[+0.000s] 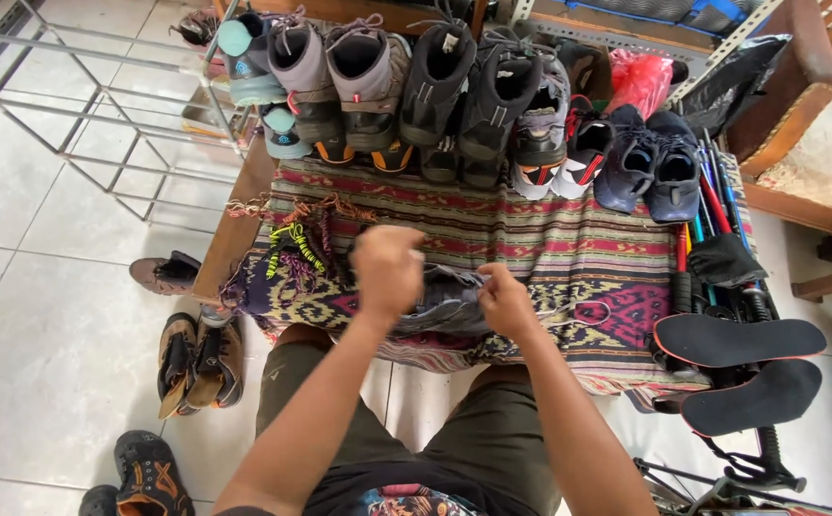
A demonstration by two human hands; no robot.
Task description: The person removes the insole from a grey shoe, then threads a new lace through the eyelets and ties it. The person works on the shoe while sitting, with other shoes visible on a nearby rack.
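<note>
Work surface was a low wooden table (228, 250) draped with a striped, patterned woven cloth (569, 244) in reds, greens and purples, centre of frame, standing on a pale tiled floor (34, 315). A bare metal-rod rack (101, 105) stood in the upper left. A row of hiking boots and shoes (435, 86) in grey, black, purple and navy lined the far edge of the cloth at top centre. The grey lace-up shoe (445, 304) lay on the near edge of the cloth, directly between the two hands. Left hand (387, 270) was clenched into a fist just above the shoe's left side, pinching a lace as far as could be seen. Right hand (505, 301) rested on the shoe's right side, fingers closed on a thin light lace (578, 308) that looped out to the right. A tangle of coloured laces (297, 253) lay left of the hands. A crumpled red plastic bag (640, 81) and a black plastic bag (726, 81) sat at upper right. Two black insoles with orange rims (741, 339) lay at right, over black pole handles. Brown shoes (196, 358) stood on the floor at lower left.
</note>
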